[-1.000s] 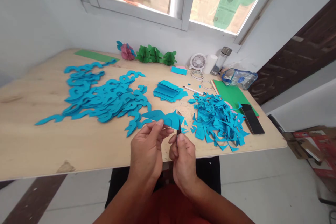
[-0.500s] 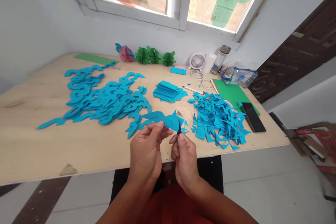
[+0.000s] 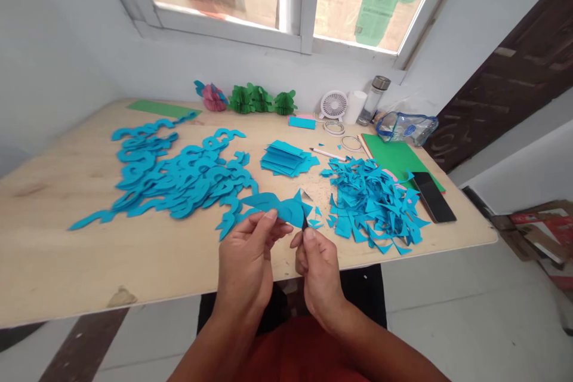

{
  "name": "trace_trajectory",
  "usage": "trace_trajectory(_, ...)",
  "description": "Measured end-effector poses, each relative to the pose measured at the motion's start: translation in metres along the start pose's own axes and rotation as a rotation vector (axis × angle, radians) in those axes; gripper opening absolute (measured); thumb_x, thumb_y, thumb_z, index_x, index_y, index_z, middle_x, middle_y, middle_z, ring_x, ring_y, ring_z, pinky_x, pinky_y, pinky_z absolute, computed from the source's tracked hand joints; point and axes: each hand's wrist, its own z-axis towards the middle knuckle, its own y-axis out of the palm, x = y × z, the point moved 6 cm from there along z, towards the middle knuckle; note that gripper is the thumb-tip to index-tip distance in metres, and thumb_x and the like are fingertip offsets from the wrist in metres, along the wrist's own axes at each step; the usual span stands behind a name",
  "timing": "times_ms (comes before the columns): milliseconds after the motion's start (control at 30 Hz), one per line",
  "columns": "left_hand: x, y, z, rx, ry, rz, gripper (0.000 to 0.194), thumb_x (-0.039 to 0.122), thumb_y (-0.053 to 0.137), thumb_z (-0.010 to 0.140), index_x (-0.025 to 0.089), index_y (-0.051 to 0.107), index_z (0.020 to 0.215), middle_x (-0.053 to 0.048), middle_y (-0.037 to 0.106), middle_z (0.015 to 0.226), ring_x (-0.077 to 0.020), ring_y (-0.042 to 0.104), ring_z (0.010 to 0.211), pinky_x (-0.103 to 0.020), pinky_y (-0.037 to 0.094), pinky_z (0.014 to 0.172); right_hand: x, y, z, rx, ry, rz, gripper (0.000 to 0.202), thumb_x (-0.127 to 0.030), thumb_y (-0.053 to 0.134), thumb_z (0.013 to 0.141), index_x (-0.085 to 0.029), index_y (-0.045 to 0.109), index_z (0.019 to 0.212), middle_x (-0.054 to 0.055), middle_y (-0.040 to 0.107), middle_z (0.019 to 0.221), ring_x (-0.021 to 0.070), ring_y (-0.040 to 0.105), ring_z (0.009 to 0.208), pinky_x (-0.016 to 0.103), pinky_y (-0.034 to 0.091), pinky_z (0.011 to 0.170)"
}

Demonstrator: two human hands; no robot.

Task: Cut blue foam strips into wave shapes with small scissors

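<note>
Pinched between thumb and fingers of my left hand [image 3: 253,248] is a partly cut piece of blue paper [image 3: 286,210], held above the table's front edge. My right hand [image 3: 317,256] is closed around small dark scissors [image 3: 305,223], their handles mostly hidden by the fingers. The dark blades meet the right edge of the blue paper. Left of my hands spreads a pile of wavy blue paper cutouts [image 3: 192,176]. To the right lies a heap of blue paper scraps [image 3: 376,206]. Behind the held piece sits a stack of folded blue paper [image 3: 286,158].
A phone [image 3: 433,197] lies right of the scraps, partly over green sheets [image 3: 398,154]. A pencil [image 3: 328,154] rests behind the heap. Along the wall stand green paper ornaments [image 3: 259,99], a pink one [image 3: 213,98], a small fan [image 3: 333,105], a bottle [image 3: 375,100] and a clear pouch [image 3: 406,128].
The scissor blades show less above my right hand and look more closed at the paper's edge. Both hands stay nearly in place; the view has shifted slightly.
</note>
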Motion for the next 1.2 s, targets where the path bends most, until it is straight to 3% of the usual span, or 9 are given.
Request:
trace_trajectory(500, 0.007, -0.007, 0.008, -0.084, -0.012, 0.172, 0.018, 0.025, 0.084, 0.054, 0.017, 0.069, 0.058, 0.002, 0.068, 0.053, -0.0125, 0.063, 0.053, -0.024, 0.049, 0.063, -0.001, -0.007, 0.005, -0.081, 0.02, -0.081, 0.046, -0.058, 0.057, 0.086, -0.016, 0.058, 0.067, -0.011, 0.026, 0.045, 0.0065, 0.016, 0.042, 0.025, 0.011, 0.041)
trace_trajectory(1200, 0.008, -0.014, 0.013, -0.15, 0.001, 0.309, 0.018, 0.029, 0.083, 0.059, 0.018, 0.069, 0.059, 0.001, 0.068, 0.056, -0.0139, 0.062, 0.056, -0.027, 0.049, 0.067, -0.001, -0.012, 0.001, -0.081, 0.023, -0.191, 0.046, -0.057, 0.052, 0.088, -0.016, 0.058, 0.068, -0.01, 0.024, 0.048, 0.008, 0.016, 0.045, 0.024, 0.014, 0.043)
